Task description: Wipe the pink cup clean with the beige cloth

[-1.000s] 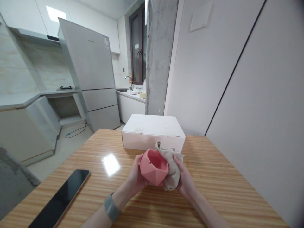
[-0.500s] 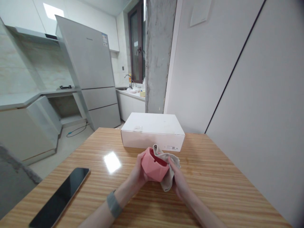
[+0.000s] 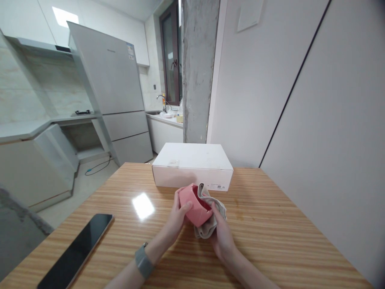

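Observation:
My left hand (image 3: 177, 218) grips a pink faceted cup (image 3: 195, 205) just above the wooden table (image 3: 270, 237), thumb across its near side. The cup is tipped so its mouth faces right and away. My right hand (image 3: 221, 237) holds a beige cloth (image 3: 210, 218) pressed against the cup's rim and underside; part of the cloth pokes out behind the rim. Both hands are closed around what they hold. A grey band sits on my left wrist.
A white closed box (image 3: 192, 166) lies right behind the hands. A dark phone (image 3: 76, 253) rests face up at the table's left edge. White wall panels stand close on the right; a fridge (image 3: 111, 88) and kitchen counters are beyond the table.
The cup has been turned from mouth-up toward me to mouth facing away and right. My right hand and the cloth slid lower, under the cup. Hands shifted slightly forward.

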Motion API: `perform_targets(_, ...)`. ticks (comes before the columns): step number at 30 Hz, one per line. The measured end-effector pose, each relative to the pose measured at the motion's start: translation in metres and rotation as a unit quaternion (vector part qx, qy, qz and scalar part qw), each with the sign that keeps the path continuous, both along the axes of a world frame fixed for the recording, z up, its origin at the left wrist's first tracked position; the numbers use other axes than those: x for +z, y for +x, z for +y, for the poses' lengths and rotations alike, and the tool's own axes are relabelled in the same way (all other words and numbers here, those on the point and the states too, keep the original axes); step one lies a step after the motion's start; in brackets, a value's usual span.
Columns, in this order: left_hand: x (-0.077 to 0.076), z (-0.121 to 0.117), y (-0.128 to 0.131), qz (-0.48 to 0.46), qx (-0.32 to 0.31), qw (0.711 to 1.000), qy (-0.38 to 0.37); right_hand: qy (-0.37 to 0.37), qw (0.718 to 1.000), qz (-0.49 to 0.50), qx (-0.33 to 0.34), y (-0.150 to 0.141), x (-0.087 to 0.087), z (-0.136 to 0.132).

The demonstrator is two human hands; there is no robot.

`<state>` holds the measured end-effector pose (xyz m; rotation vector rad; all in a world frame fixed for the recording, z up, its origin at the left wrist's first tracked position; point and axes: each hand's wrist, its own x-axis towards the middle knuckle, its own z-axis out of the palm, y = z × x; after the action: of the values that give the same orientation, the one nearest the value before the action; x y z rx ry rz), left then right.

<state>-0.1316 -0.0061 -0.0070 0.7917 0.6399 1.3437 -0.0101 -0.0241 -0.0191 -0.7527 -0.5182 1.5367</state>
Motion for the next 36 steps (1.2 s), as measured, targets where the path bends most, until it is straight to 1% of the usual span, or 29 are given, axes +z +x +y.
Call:
perform_targets(3, -0.002, 0.001, 0.0, -0.019, -0.075, 0.996, -0.045, -0.007, 1.0, 0.007, 0.002, 0.006, 0.003, 0.003)
perform_targets(5, -0.003, 0.002, -0.002, -0.026, -0.115, 0.992, -0.053, -0.012, 1.0, 0.011, 0.016, 0.012, 0.007, 0.006)
perform_targets(8, -0.001, 0.001, -0.007, -0.024, -0.162, 0.986, -0.036, -0.006, 0.999, 0.001, 0.038, 0.022, 0.015, 0.011)
perform_targets(12, 0.006, -0.003, -0.01, -0.015, -0.184, 0.983, 0.013, 0.016, 0.997, -0.014, 0.073, 0.032, 0.025, 0.016)
perform_targets(15, 0.008, -0.005, -0.009, 0.005, -0.176, 0.983, 0.053, 0.005, 0.996, -0.027, 0.083, 0.036, 0.026, 0.017)
perform_targets(17, 0.007, -0.004, -0.007, 0.024, -0.148, 0.987, 0.063, -0.011, 0.996, -0.033, 0.081, 0.036, 0.025, 0.018)
perform_targets(19, 0.007, -0.003, -0.005, 0.05, -0.105, 0.991, 0.064, -0.015, 0.997, -0.038, 0.069, 0.036, 0.022, 0.019)
perform_targets(22, 0.009, -0.004, 0.001, 0.094, -0.029, 0.993, 0.07, 0.012, 0.998, -0.055, 0.028, 0.032, 0.018, 0.018)
perform_targets(25, 0.012, -0.01, 0.006, 0.113, 0.009, 0.991, 0.066, 0.03, 0.996, -0.084, -0.027, 0.026, 0.012, 0.016)
perform_targets(27, 0.012, -0.013, 0.009, 0.114, 0.01, 0.992, 0.061, 0.028, 0.994, -0.096, -0.045, 0.023, 0.007, 0.015)
perform_targets(31, 0.005, -0.014, 0.008, 0.104, -0.024, 0.992, 0.067, 0.016, 0.994, -0.099, -0.048, 0.022, 0.0, 0.015)
perform_targets(34, 0.001, -0.009, 0.001, 0.109, -0.04, 0.99, 0.077, 0.005, 0.995, -0.088, -0.04, 0.026, 0.003, 0.017)
perform_targets(36, 0.001, -0.006, -0.003, 0.119, -0.043, 0.989, 0.073, -0.009, 0.997, -0.076, -0.013, 0.029, 0.009, 0.018)
